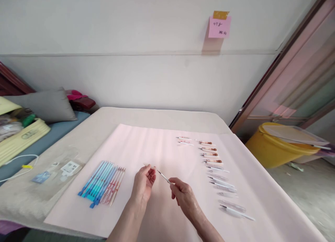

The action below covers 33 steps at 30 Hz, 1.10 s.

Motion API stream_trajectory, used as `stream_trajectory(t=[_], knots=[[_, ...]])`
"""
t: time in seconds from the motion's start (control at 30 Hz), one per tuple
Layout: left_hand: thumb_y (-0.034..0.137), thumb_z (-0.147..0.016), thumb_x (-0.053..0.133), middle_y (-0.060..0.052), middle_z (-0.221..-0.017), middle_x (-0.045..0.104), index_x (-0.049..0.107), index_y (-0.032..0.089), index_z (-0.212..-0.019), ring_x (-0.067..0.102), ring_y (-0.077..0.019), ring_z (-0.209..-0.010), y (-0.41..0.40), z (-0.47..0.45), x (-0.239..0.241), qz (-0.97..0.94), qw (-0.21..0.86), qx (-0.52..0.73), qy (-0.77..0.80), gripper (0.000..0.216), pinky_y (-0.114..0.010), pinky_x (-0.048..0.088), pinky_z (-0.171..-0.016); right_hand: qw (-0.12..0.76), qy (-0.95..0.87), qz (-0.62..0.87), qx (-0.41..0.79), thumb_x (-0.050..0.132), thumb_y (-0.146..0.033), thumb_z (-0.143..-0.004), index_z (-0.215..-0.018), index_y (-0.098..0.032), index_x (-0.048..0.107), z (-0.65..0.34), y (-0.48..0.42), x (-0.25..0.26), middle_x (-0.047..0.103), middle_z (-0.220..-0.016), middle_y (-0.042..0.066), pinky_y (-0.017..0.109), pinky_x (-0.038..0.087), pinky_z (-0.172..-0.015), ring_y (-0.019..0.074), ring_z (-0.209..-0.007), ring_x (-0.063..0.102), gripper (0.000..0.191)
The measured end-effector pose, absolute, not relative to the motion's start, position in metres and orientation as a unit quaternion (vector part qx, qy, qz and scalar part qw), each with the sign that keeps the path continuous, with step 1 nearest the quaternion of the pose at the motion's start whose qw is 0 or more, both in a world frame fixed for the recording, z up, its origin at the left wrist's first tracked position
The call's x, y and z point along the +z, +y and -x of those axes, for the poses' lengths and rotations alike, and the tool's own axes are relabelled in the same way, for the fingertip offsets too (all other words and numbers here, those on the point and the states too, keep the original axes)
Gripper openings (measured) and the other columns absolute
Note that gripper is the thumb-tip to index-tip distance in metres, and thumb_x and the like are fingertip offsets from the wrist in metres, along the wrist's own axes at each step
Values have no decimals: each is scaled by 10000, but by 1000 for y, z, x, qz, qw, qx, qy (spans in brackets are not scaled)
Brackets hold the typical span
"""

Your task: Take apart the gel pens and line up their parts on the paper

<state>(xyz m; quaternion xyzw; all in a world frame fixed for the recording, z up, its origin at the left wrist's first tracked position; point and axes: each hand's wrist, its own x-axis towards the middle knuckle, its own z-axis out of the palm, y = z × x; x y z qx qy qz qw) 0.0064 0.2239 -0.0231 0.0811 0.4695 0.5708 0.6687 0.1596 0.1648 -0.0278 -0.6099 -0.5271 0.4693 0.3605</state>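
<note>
Near the middle of the pink sheet, my right hand point(184, 193) pinches a slim white pen refill point(164, 177), its dark tip pointing at my left hand. My left hand point(143, 181) is closed on a small pale piece point(154, 167), mostly covered by the fingers. The refill's tip is close to that piece; whether they touch I cannot tell. To the left lie a row of blue pens point(101, 179) and several pink pens point(115, 186). On the right are white refills point(222, 184), clear pen parts point(232, 205) and brown-patterned pen parts point(210, 154).
The pink sheet point(146, 140) covers much of a cloth-topped table point(157, 114) against a white wall. At the left lies a clear plastic bag point(59, 165) with labels. A yellow bin point(272, 147) stands to the right, and a pink note point(219, 27) hangs on the wall.
</note>
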Motion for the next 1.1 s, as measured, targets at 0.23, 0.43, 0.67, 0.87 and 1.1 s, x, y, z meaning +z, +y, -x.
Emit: stream_trajectory(t=[0.23, 0.43, 0.67, 0.87, 1.1], knots=[[198, -692, 665, -89, -796, 643, 547, 138, -730, 600, -97, -619, 222, -8, -24, -111, 682, 543, 477, 138, -177, 494, -512, 345, -539, 622, 451, 408, -341, -791, -962, -196, 630, -159, 165, -23, 522, -520, -36, 208, 332, -460, 103, -435, 409, 316], [213, -703, 647, -107, -772, 652, 523, 145, -742, 635, -156, -665, 217, -14, -25, -141, 713, 516, 454, 146, -262, 526, -589, 317, -611, 635, 350, 375, -299, -832, -911, -229, 628, -159, 161, -23, 526, -527, -30, 206, 343, -512, 120, -502, 480, 274], [115, -713, 621, -93, -708, 636, 505, 142, -689, 649, -177, -704, 221, -14, -26, -106, 690, 560, 447, 122, -260, 536, -604, 273, -679, 635, 247, 345, -267, -858, -987, -253, 597, -162, 159, -21, 655, -752, 15, 220, 364, -584, 150, -633, 572, 283], [50, -722, 589, -73, -682, 607, 521, 123, -687, 638, -149, -675, 228, -6, -22, -43, 673, 595, 437, 106, -246, 548, -626, 269, -669, 648, 245, 344, -282, -856, -983, -255, 600, -169, 162, -20, 646, -706, 9, 225, 348, -536, 150, -577, 548, 287], [106, -721, 614, -89, -716, 616, 524, 125, -709, 644, -170, -713, 224, -9, -22, -35, 708, 553, 437, 94, -250, 547, -590, 300, -642, 647, 282, 363, -331, -850, -993, -246, 605, -167, 163, -25, 595, -623, 0, 216, 351, -507, 142, -533, 516, 294]])
